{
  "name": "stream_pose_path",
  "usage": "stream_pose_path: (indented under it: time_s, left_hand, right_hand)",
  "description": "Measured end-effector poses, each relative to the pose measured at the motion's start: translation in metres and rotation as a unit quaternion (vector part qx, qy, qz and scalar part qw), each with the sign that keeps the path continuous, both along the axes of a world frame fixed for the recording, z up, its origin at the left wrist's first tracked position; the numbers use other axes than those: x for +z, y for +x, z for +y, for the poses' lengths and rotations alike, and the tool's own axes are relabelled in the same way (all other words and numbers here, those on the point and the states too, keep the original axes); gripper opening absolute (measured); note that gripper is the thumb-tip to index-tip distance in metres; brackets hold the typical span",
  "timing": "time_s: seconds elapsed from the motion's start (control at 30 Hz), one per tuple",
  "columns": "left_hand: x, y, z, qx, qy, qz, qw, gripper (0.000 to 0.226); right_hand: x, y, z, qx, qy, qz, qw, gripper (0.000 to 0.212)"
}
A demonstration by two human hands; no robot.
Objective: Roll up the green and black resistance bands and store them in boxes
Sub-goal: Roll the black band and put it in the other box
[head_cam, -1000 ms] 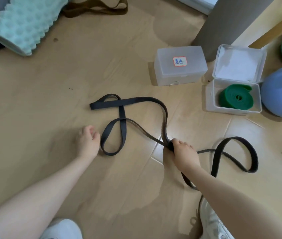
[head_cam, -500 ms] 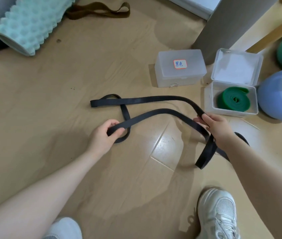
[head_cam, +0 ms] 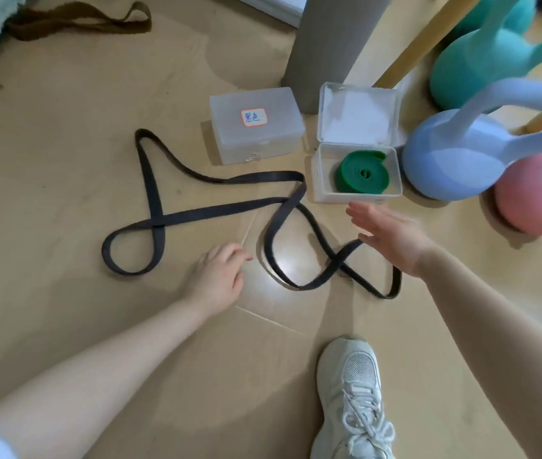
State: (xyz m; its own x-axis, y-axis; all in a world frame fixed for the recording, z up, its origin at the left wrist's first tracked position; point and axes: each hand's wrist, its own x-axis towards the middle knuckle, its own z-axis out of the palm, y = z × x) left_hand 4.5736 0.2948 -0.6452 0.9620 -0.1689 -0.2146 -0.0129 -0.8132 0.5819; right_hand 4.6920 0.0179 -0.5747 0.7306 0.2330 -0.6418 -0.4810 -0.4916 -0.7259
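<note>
Black band (head_cam: 216,213) lies loose in crossed loops on the floor, not yet rolled. Left hand (head_cam: 219,276) and right hand (head_cam: 392,240) hover apart, fingers relaxed, holding nothing. Green band (head_cam: 360,172) sits rolled in the open box (head_cam: 322,190); labelled box (head_cam: 256,125) is closed, likely for black.

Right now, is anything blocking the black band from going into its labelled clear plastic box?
Yes: the labelled clear plastic box has its lid shut, and the black resistance band lies unrolled on the floor. Neither hand holds it.
</note>
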Motion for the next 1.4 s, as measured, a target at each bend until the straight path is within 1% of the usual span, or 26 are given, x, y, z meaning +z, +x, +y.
stream_pose_path:
  time_s: [0.07,0.13,0.2,0.23,0.27,0.3,0.37,0.43,0.47,0.5,0.53,0.6,0.63,0.67,0.73,0.8,0.83,0.87,0.9,0.97,1.03,1.1,1.13,1.2,1.3,1.4]
  left_hand:
    - [0.003,0.002,-0.033,-0.056,-0.031,-0.025,0.998,0.029]
    - [0.005,0.008,-0.062,-0.097,-0.034,-0.042,0.994,0.030]
    - [0.003,0.017,-0.086,-0.124,-0.014,-0.066,0.990,0.028]
    - [0.002,0.021,-0.097,-0.130,-0.006,-0.050,0.990,0.031]
    - [0.000,0.025,-0.107,-0.126,0.006,-0.014,0.992,0.034]
    - [-0.004,0.028,-0.115,-0.118,0.029,0.037,0.992,0.037]
    - [-0.011,0.034,-0.129,-0.114,0.111,0.115,0.981,0.044]
    - [-0.016,0.037,-0.140,-0.100,0.154,0.140,0.973,0.046]
    - [-0.018,0.039,-0.143,-0.077,0.162,0.145,0.973,0.045]
    - [-0.021,0.041,-0.145,-0.043,0.159,0.152,0.975,0.045]
    - [-0.023,0.042,-0.145,-0.001,0.145,0.163,0.976,0.045]
    - [-0.026,0.045,-0.141,0.071,0.094,0.179,0.977,0.040]
    - [-0.027,0.046,-0.138,0.083,0.070,0.175,0.978,0.033]
    - [-0.026,0.046,-0.134,0.092,0.048,0.166,0.981,0.027]
    - [-0.022,0.051,-0.123,0.112,0.008,0.140,0.984,0.022]
    - [-0.012,0.058,-0.111,0.137,-0.024,0.109,0.984,0.022]
    - [-0.007,0.062,-0.104,0.161,-0.050,0.100,0.981,0.021]
    - [0.001,0.068,-0.097,0.190,-0.084,0.100,0.973,0.018]
    - [0.009,0.074,-0.089,0.219,-0.118,0.105,0.963,0.017]
    - [0.028,0.085,-0.072,0.254,-0.165,0.114,0.946,0.016]
    - [0.057,0.092,-0.055,0.268,-0.176,0.122,0.939,0.015]
    - [0.098,0.094,-0.039,0.283,-0.180,0.133,0.933,0.012]
    - [0.122,0.094,-0.031,0.291,-0.184,0.136,0.929,0.011]
    - [0.173,0.092,-0.014,0.303,-0.179,0.143,0.925,0.013]
    - [0.251,0.086,0.017,0.318,-0.171,0.132,0.923,0.013]
    - [0.337,0.076,0.046,0.319,-0.157,0.146,0.923,0.013]
  right_hand:
    - [-0.007,-0.010,-0.019,-0.046,-0.058,-0.005,0.997,0.027]
    - [-0.020,-0.021,-0.044,-0.093,-0.144,-0.047,0.984,0.018]
    - [-0.030,-0.036,-0.074,-0.059,-0.263,-0.073,0.960,0.019]
    - [-0.034,-0.045,-0.086,-0.024,-0.303,-0.075,0.950,0.022]
    - [-0.037,-0.056,-0.097,0.011,-0.319,-0.074,0.945,0.025]
    - [-0.041,-0.066,-0.104,0.043,-0.310,-0.074,0.947,0.028]
    - [-0.053,-0.083,-0.110,0.111,-0.274,-0.080,0.952,0.034]
    - [-0.069,-0.090,-0.109,0.169,-0.269,-0.100,0.943,0.035]
    - [-0.075,-0.091,-0.106,0.168,-0.282,-0.113,0.938,0.032]
    - [-0.079,-0.089,-0.102,0.159,-0.298,-0.121,0.933,0.030]
    - [-0.082,-0.087,-0.098,0.158,-0.317,-0.124,0.927,0.033]
    - [-0.087,-0.085,-0.094,0.214,-0.366,-0.140,0.895,0.041]
    - [-0.092,-0.086,-0.093,0.242,-0.385,-0.151,0.878,0.038]
    - [-0.094,-0.087,-0.091,0.243,-0.388,-0.159,0.875,0.033]
    - [-0.096,-0.088,-0.089,0.179,-0.362,-0.186,0.896,0.023]
    - [-0.097,-0.083,-0.090,0.095,-0.309,-0.224,0.920,0.011]
    - [-0.095,-0.077,-0.090,0.070,-0.274,-0.230,0.931,0.006]
    - [-0.088,-0.069,-0.088,0.048,-0.234,-0.220,0.946,0.005]
    - [-0.079,-0.059,-0.083,0.031,-0.195,-0.197,0.960,0.010]
    - [-0.050,-0.037,-0.068,0.004,-0.135,-0.166,0.977,0.018]
    - [-0.005,-0.015,-0.045,-0.004,-0.075,-0.121,0.990,0.015]
    - [0.051,0.003,-0.019,0.015,-0.021,-0.065,0.998,0.013]
    - [0.080,0.009,-0.007,0.031,-0.009,-0.054,0.998,0.012]
    - [0.139,0.019,0.016,0.045,-0.005,-0.057,0.997,0.009]
    - [0.234,0.025,0.046,0.031,0.018,-0.073,0.997,0.018]
    - [0.337,0.019,0.075,0.017,0.073,-0.062,0.995,0.020]
